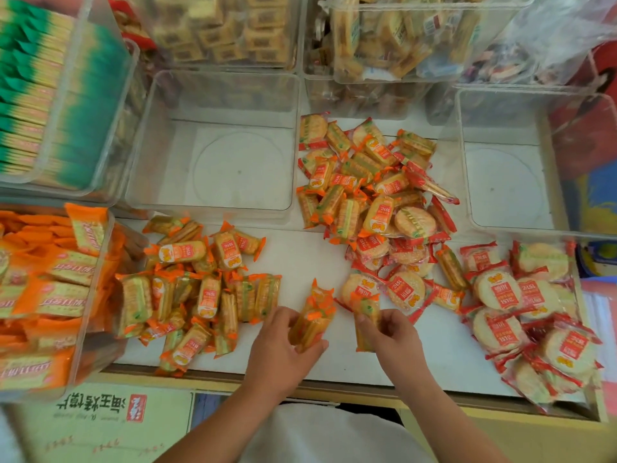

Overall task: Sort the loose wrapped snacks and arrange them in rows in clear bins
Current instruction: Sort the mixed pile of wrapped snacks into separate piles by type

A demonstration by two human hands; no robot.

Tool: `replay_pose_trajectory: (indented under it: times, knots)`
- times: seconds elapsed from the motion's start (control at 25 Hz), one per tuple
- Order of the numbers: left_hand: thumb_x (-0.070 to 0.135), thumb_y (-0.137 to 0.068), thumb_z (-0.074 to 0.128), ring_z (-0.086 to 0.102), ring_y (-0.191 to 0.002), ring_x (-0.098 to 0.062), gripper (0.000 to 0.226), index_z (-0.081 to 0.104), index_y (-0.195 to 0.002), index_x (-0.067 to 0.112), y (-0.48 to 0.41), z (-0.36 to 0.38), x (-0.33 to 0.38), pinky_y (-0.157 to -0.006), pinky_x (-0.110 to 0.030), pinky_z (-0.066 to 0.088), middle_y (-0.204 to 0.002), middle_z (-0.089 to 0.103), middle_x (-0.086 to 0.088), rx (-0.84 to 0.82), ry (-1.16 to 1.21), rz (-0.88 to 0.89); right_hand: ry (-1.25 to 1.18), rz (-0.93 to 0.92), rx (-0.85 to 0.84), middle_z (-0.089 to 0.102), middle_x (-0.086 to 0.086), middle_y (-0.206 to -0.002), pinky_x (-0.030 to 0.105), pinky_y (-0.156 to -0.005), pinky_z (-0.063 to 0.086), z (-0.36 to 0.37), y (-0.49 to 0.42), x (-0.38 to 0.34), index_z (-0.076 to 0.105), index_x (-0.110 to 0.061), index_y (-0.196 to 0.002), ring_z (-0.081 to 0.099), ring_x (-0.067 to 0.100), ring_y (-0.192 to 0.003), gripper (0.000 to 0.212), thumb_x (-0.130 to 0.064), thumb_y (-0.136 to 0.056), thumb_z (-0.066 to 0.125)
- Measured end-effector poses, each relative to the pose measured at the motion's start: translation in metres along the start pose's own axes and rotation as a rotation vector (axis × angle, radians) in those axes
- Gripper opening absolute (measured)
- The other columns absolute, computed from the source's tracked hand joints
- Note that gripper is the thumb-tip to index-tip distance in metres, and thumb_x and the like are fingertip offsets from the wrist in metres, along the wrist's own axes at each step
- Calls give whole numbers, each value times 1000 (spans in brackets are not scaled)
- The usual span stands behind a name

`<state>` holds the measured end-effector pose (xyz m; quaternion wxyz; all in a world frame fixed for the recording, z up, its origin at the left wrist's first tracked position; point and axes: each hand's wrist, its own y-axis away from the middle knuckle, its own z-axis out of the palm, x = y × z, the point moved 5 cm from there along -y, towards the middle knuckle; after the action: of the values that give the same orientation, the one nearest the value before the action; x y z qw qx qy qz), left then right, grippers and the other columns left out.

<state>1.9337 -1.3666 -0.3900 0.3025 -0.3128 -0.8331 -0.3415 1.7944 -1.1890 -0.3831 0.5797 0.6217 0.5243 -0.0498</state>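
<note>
Far left on the white table (300,252): heap of orange-wrapped snacks (200,295), just beside the left hand (280,345). Left hand curled round a small bundle of orange packets (315,312). Near it, apart: right hand (395,339), pinching a single orange packet (367,305). Beyond both hands, a mixed pile (374,195). Far right, red-wrapped round crackers (521,305). Behind the heap, a clear bin (213,212).

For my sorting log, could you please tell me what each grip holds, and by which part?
The left grip holds a few orange packs together, round their lower half. The right grip pinches a single pack at its middle.
</note>
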Motion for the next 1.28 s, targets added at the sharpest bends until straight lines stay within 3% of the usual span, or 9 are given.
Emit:
replay_pose_trajectory:
  times: [0.12,0.32,0.4,0.52,0.6,0.68,0.84,1.08,1.28]
  knots:
    - [59,-67,84,59,-93,2,56,53,-107,37,5,-6,-18,-78,-27,55,-105,56,18,125,78,-133,116,13,-82,70,5,-89,41,-76,56,28,-4,-2,63,-17,-95,67,22,-83,23,-38,-93,72]
    - [79,-77,64,58,-122,-7,86,33,-149,45,-8,14,-43,-95,-40,55,-140,54,18,-56,94,-176,22,19,-166,68,1,-100,24,-70,47,71,-11,-18,63,-14,-103,62,14,-88,27,-40,-96,69]
    - [86,-81,53,58,-124,-10,73,41,-143,49,-19,18,-48,-96,-44,56,-138,56,14,-81,118,-186,-23,55,-214,68,4,-102,23,-71,52,82,-15,-20,62,-12,-106,63,14,-87,30,-41,-97,66]
    - [90,-82,44,54,-131,-15,73,37,-144,52,-27,23,-47,-96,-49,57,-143,48,8,-135,223,-231,-34,121,-313,69,2,-112,38,-94,58,90,-16,-13,63,-20,-113,68,18,-103,31,-48,-101,58]
    - [91,-81,41,48,-137,-13,80,31,-150,51,-24,26,-36,-100,-47,55,-153,40,7,-203,325,-229,-70,120,-367,69,-2,-113,35,-93,58,90,-9,-15,64,-24,-115,68,15,-106,27,-45,-106,50]
    - [87,-83,44,54,-132,-11,75,36,-147,49,-14,28,-26,-101,-45,55,-148,47,9,-260,456,-255,-120,105,-366,72,-5,-114,29,-90,57,83,0,-19,65,-29,-115,70,11,-105,24,-42,-108,46]
    - [68,-90,45,60,-121,-5,53,48,-137,45,9,19,15,-103,-43,53,-132,58,16,-296,425,-209,-184,30,-344,74,-14,-116,30,-97,56,46,28,-20,64,-38,-124,70,3,-106,24,-46,-103,54]
    - [46,-105,50,63,-117,3,31,54,-136,48,40,63,129,-102,-28,52,-127,67,22,-464,458,-48,-288,-9,-251,75,-8,-117,41,-105,52,-66,55,4,66,-34,-125,70,11,-112,38,-55,-93,66]
    - [61,-97,53,63,-114,5,42,52,-137,47,48,153,188,-101,-32,53,-126,66,22,-450,413,-7,-326,-16,-117,73,-27,-108,22,-89,54,-164,49,26,60,-51,-120,68,-6,-102,27,-56,-94,63]
